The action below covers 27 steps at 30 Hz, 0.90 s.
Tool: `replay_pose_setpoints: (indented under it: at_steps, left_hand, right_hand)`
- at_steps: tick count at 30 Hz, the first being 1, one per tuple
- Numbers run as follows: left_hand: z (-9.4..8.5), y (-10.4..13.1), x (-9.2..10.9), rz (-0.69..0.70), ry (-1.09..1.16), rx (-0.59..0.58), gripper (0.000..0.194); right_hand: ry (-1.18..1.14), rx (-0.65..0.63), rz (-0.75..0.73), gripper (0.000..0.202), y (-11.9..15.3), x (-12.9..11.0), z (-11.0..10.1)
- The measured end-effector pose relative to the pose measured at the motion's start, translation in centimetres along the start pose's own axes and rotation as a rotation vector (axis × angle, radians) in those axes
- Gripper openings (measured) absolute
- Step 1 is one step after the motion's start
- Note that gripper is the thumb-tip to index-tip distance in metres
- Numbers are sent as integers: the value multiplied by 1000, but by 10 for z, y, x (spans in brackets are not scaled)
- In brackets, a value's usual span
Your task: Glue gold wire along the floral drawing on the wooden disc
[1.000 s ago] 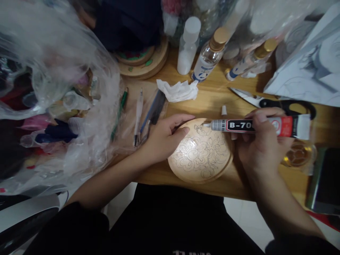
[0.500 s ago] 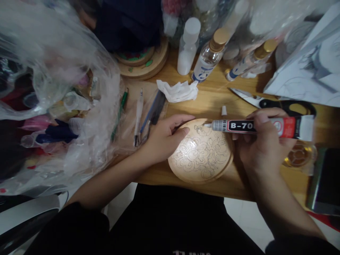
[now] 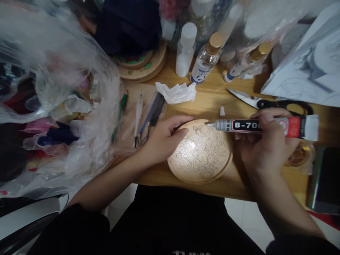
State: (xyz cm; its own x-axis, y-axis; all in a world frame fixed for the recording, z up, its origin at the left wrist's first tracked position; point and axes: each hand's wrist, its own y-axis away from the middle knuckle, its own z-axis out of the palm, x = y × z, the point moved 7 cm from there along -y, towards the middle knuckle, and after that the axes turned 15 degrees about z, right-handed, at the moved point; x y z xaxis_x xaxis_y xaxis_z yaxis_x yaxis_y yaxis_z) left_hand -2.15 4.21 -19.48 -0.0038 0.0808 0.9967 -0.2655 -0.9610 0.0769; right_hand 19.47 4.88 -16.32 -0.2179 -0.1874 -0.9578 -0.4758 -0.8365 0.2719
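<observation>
A round wooden disc [image 3: 199, 152] with flower outlines drawn on it lies at the table's front edge. My left hand [image 3: 167, 140] grips its upper left rim, thumb on top. In my right hand [image 3: 268, 136] is a glue tube [image 3: 245, 125] marked B-70, held level with its nozzle pointing left over the disc's upper edge. Whether the nozzle touches the wood is hard to tell. The small white cap [image 3: 222, 111] stands just behind the tube.
Scissors [image 3: 284, 104] and a phone [image 3: 325, 180] are at the right. Bottles [image 3: 204, 63] and a crumpled tissue [image 3: 176, 93] are behind the disc. Pens [image 3: 138, 117] and a large plastic bag [image 3: 87, 134] lie to the left.
My right hand and the glue tube have shifted slightly to the right. My left hand keeps its grip on the disc. The view has moved a little.
</observation>
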Motion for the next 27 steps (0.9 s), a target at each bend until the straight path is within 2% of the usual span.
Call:
replay_pose_setpoints:
  at_steps: [9, 16, 22, 27]
  left_hand:
    - [0, 1, 0, -17, 17, 11, 29]
    - [0, 1, -1, -14, 23, 4, 30]
    - [1, 1, 0, 6, 25, 11, 29]
    - [0, 1, 1, 19, 24, 6, 30]
  right_hand:
    - [36, -48, 11, 19, 2, 3, 2]
    - [-29, -87, 25, 21, 1, 3, 4]
    - [-43, -29, 57, 12, -1, 3, 1]
    - [4, -113, 68, 14, 4, 5, 4]
